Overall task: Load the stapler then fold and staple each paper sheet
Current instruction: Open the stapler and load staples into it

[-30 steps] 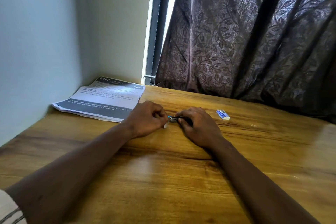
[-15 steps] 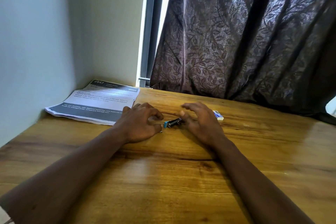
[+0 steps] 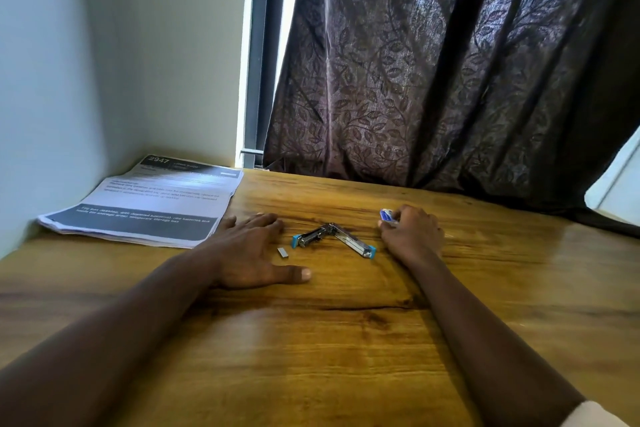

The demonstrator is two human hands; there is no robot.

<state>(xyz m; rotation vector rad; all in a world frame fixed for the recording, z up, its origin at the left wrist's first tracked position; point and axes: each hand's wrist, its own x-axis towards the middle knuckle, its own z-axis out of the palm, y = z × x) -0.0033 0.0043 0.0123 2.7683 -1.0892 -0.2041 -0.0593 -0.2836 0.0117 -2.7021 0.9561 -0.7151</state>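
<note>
The loading step appears to be in hand: the small stapler (image 3: 331, 229) lies swung open in a V at mid-frame on the wooden surface (image 3: 346, 340), with a loose staple strip (image 3: 283, 252) just to its left. The left hand (image 3: 247, 253) is rested flat with fingers spread, while the staple box (image 3: 385, 215) is pinched by the right hand (image 3: 412, 236). Next, a strip must be seated in the open channel and the stapler closed before the paper stack (image 3: 149, 204), left of centre, is touched.

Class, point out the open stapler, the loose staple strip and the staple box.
open stapler (image 3: 331, 229), head view, on its hinge.
loose staple strip (image 3: 283, 252), head view, on its middle.
staple box (image 3: 385, 215), head view, on its visible blue end.
</note>
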